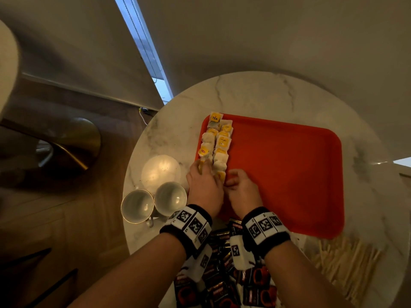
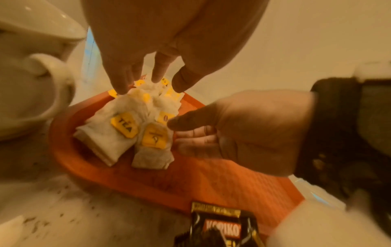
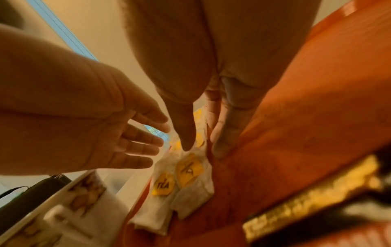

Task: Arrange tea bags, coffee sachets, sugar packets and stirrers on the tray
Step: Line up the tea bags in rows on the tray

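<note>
A red tray (image 1: pixel 289 174) lies on a round marble table (image 1: pixel 255 94). Two columns of white tea bags (image 1: pixel 219 143) with yellow tags run along the tray's left edge. My left hand (image 1: pixel 201 166) hovers over the near end of the left column, its straight fingertips (image 2: pixel 121 86) touching the tea bags (image 2: pixel 118 132). My right hand (image 1: pixel 231 181) is beside it at the near end of the right column. Its thumb (image 3: pixel 186 133) rests on a tea bag (image 3: pixel 190 188) and a finger (image 3: pixel 222 142) stands on the tray (image 3: pixel 296 133). Neither hand holds anything.
Dark coffee sachets (image 1: pixel 222 285) lie heaped at the table's near edge under my wrists. Wooden stirrers (image 1: pixel 347 263) are spread at the near right. Two white cups (image 1: pixel 136 205) (image 1: pixel 170 197) and a white saucer (image 1: pixel 161 171) stand left of the tray.
</note>
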`<state>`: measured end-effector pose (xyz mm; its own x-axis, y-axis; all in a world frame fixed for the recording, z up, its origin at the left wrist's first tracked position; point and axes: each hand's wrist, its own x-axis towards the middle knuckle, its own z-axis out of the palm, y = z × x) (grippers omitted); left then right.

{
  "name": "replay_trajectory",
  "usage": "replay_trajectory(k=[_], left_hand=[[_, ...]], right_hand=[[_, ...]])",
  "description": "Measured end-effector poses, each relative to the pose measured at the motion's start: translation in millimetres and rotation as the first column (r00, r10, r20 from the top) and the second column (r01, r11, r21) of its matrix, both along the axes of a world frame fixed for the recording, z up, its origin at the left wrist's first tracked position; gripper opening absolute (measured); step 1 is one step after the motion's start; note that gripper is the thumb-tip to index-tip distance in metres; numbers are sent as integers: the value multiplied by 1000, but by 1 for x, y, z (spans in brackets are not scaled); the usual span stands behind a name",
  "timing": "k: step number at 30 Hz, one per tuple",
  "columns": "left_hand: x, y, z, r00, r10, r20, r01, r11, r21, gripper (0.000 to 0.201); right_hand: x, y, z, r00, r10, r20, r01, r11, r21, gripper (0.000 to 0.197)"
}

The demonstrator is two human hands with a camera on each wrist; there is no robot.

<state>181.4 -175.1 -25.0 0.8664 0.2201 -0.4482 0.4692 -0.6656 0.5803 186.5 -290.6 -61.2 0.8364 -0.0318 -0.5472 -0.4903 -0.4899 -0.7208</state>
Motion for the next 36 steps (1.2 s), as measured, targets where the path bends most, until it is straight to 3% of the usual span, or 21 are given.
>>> replay_trajectory(k=[6, 11, 15, 20, 26, 31, 33, 36], left_hand=[[40, 0, 11, 999, -1, 34, 1, 1000, -12, 53], [71, 2, 2, 993, -112, 36, 111, 994, 18, 57], [90, 6, -12, 981, -189, 40, 183, 975, 125, 63], [111, 7, -20, 957, -285, 60, 268, 942, 203, 67], [118, 3, -28, 940, -338, -42, 337, 903, 265, 84], [115, 0, -28, 962, -272, 10, 261, 934, 244, 71], [115, 1, -27, 976, -205, 70, 187, 960, 208, 60], [113, 5, -25, 989, -120, 91, 100, 975, 200, 55]], right_hand=[[27, -14, 6, 986, 51, 157, -29, 990, -136, 46], [60, -14, 7, 911, 365, 190, -279, 887, -367, 55], [73, -9, -4, 843, 514, 160, -425, 818, -387, 55], [80, -10, -6, 867, 462, 188, -374, 851, -369, 55], [84, -10, 2, 890, 438, 125, -384, 870, -311, 60], [83, -11, -1, 899, 355, 256, -290, 921, -260, 60], [81, -10, 2, 852, 437, 287, -352, 886, -302, 61], [79, -6, 3, 772, 606, 190, -492, 760, -424, 61]])
